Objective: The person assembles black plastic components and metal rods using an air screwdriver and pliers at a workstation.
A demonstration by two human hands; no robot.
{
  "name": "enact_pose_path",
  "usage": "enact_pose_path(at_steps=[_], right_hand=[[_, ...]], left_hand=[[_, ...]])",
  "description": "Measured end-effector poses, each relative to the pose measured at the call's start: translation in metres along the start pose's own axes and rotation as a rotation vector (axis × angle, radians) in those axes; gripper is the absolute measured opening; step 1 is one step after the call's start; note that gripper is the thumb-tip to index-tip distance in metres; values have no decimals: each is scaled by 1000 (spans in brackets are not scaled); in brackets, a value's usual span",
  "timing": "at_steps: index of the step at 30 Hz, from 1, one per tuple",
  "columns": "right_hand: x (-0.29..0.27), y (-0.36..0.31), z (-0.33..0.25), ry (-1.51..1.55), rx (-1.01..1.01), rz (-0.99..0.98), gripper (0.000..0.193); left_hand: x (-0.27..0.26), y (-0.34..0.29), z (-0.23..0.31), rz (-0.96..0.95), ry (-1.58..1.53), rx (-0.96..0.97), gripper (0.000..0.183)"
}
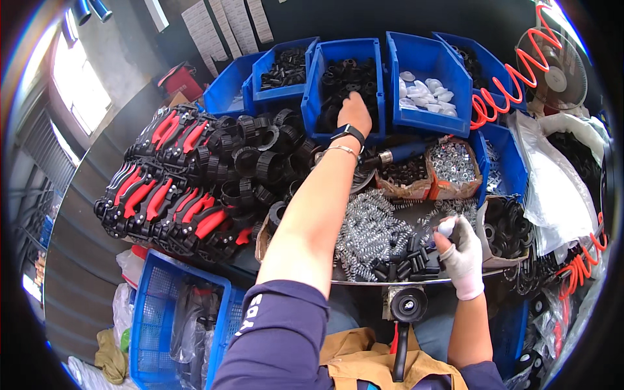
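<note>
My left hand (355,112), with a dark watch on its wrist, reaches into a blue bin (308,97) of small black ring-like plastic parts (351,75). Its fingertips are hidden among them. My right hand (464,255) wears a white glove with bare fingertips and pinches a small white plastic part (446,226) between thumb and fingers. Below and left of that hand lie short black cylinders (409,265) beside a heap of metal springs (370,227). A blue bin (426,120) of similar white parts (426,94) stands right of my left hand.
Red-and-black hand tools (156,195) and black threaded rings (266,166) crowd the table's left. Cardboard boxes hold small metal pieces (452,162) and black rings (504,227). A blue-bodied driver (406,153) lies mid-table; coiled red hoses (510,91) hang at right. A lever fixture (408,305) sits at the front edge.
</note>
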State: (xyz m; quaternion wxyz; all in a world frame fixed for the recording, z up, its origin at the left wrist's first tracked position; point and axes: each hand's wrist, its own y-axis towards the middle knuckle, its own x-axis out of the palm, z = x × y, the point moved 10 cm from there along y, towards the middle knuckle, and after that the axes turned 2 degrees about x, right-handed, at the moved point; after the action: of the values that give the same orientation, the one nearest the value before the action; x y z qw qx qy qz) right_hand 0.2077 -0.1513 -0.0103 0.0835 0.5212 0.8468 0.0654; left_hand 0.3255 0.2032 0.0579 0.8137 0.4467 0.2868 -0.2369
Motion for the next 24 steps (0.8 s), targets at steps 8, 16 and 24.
enact_pose_path(at_steps=[8,16,24], right_hand=[[-4,-17,-5,-537,-152,110,27],[21,-71,-78,-756,-832,207,35],[32,-99,-90,-866,-1006,105,32]], left_hand=[[-54,-170,47,-450,-1342,-437,30],[-101,-352,80,-359,-1149,-214,56],[-129,-364,94,-231,-963,-73,54]])
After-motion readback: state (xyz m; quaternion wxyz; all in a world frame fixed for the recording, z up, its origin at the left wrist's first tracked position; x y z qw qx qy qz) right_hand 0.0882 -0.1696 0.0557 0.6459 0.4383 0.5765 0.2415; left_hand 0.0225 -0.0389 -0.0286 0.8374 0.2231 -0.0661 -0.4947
